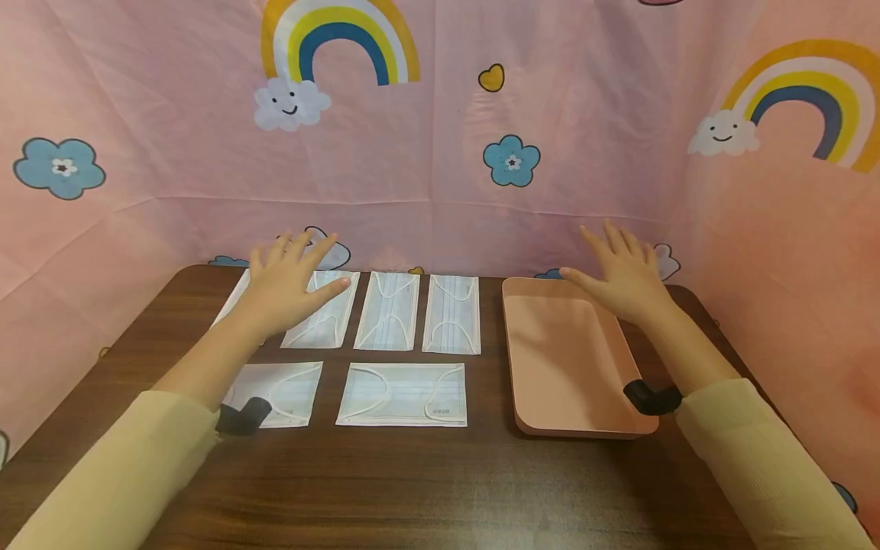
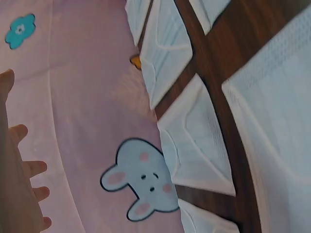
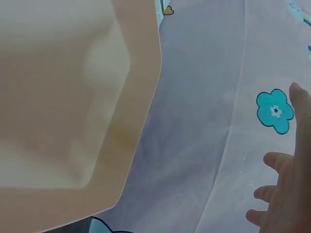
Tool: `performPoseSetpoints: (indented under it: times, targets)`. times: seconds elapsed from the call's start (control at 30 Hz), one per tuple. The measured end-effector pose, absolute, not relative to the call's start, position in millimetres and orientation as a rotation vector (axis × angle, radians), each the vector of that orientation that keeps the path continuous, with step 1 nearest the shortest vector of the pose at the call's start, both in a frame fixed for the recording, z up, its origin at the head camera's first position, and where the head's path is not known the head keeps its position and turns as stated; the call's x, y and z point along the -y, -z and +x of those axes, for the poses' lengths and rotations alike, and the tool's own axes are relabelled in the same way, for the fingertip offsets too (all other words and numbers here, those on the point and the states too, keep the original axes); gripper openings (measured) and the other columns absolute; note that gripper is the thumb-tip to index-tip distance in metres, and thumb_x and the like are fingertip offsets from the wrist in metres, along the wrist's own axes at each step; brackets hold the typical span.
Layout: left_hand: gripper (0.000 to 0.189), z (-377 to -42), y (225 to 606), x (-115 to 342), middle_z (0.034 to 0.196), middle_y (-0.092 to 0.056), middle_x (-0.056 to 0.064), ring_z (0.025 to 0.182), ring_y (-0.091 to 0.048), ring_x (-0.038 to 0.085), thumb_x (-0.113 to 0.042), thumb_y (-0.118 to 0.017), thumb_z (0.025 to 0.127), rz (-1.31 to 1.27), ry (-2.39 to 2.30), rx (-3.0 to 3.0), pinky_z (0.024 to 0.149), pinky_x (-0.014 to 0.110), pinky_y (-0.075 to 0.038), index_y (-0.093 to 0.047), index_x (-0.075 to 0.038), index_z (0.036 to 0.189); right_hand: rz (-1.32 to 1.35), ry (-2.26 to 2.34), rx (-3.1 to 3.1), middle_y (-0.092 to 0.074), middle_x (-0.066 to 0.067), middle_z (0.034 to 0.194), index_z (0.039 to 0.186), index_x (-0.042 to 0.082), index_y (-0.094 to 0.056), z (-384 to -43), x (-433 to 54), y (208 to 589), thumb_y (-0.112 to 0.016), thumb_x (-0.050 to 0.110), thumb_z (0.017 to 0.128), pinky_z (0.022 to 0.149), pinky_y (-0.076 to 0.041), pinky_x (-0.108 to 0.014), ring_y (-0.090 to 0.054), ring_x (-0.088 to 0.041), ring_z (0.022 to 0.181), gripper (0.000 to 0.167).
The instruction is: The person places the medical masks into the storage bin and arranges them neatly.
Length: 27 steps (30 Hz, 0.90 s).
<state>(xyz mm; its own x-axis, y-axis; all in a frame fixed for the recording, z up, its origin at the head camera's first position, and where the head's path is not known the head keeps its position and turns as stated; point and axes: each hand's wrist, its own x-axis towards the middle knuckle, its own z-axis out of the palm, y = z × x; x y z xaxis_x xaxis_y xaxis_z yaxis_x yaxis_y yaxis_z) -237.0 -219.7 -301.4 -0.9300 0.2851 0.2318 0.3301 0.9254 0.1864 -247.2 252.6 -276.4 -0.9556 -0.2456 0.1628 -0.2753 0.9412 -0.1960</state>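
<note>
"Masks [image 1: 386, 325], laid flat in two rows on the surface [image 1: 412, 481]. How well do they show at the far left?"

"Poorly. The left sleeve [image 1: 131, 466] runs off the bottom edge, and the back row's first mask [image 1: 237, 296] sits mostly behind the left hand [image 1: 285, 289], so only a white strip shows. The front row's left mask [image 1: 292, 389] loses its outer end behind the arm and a black piece [image 1: 245, 416] at the cuff."

"Is that hand grasping anything?"

"No, it's released: fingers spread, raised over the back row, thumb across part of the second mask [image 1: 319, 334]. The left wrist view catches mainly the fingers at its edge, and the nearest mask there is cut off."

"And the middle?"

"Clearer. Two back-row masks lie side by side, fully visible, with the front row's other mask [image 1: 406, 393] set crosswise below. Its corner print is too small to read."

"Then the right?"

"A tray [image 1: 564, 374], just beside the masks. Its far right corner is behind the right hand [image 1: 626, 286], also released, fingers spread above it. The right wrist view crops both tray and hand."
</note>
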Motion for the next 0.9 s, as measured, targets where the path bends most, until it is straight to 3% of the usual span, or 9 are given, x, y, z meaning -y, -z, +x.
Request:
performPoseSetpoints:
  times: [0.6,0.9]
  targets:
    - [0.069,-203.4,329.5,188.2,0.147,-0.034,0.014,0.136,-0.023,0.039,-0.056,-0.050,0.093,-0.687,0.470,2.731,0.102,0.065,-0.012,-0.033,-0.022,0.150,0.465,-0.726,2.808,-0.002,-0.013,0.159,0.155,0.019,-0.016,-211.1,-294.5,303.2,-0.051,0.043,0.097,0.100,0.007,-0.072,0.000,-0.044,0.141,0.072]
    - [0.064,-196.1,350.3,174.2,0.142,-0.046,0.008,0.132,-0.034,0.034,-0.050,-0.059,0.091,-0.799,0.681,2.716,0.104,0.063,-0.017,-0.043,-0.020,0.145,0.504,-1.000,2.668,-0.011,-0.013,0.158,0.153,0.019,-0.025,-202.7,-319.6,333.4,-0.051,0.026,0.099,0.098,-0.007,-0.075,-0.005,-0.044,0.141,0.060]
